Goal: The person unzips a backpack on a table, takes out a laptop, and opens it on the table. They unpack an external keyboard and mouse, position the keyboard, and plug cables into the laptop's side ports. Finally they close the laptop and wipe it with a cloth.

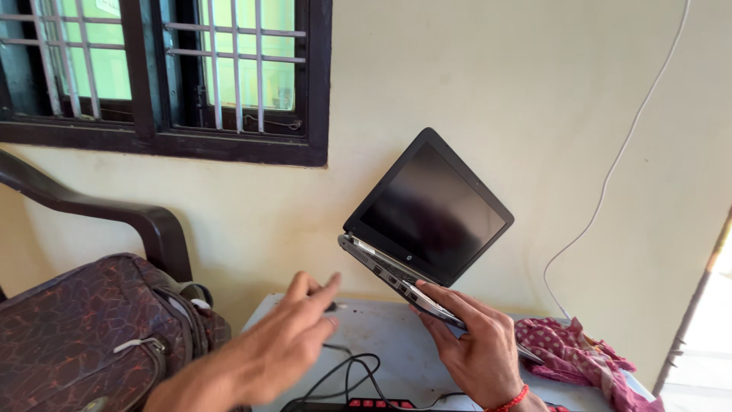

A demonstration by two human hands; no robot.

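Far left, a brown patterned bag [84, 336] sits on a dark plastic chair [152, 225], its zip pull showing pale against the fabric. Above it, a barred window [164, 72] in a dark frame, set in a cream wall [488, 91].

Moving in, here's the left hand [286, 339], blurred, stretched out over the white table [381, 324]. Fingers are loosely spread and mostly straight, palm down, and it has hold of nothing. Its fingertips sit near a small dark plug [332, 307] at the end of a black cable [347, 374]; whether they touch it, I cannot tell. The cable loops across the tabletop toward the bottom edge, where a row of red keys [377, 403] just peeks in.

Centre now: the laptop [427, 210], lid open, screen dark, the whole machine tilted up on one corner, well off level and clear of the table at its high end. It's just in front of the wall, above the table's far side.

The right hand [473, 347] has it, fingers curled under the base's lower edge with the thumb on top, a firm clamp. A red thread band [511, 400] circles that wrist.

Right of that, a pink patterned cloth [576, 355] lies crumpled on the table's end, and a white wire [618, 164] trails down the wall.
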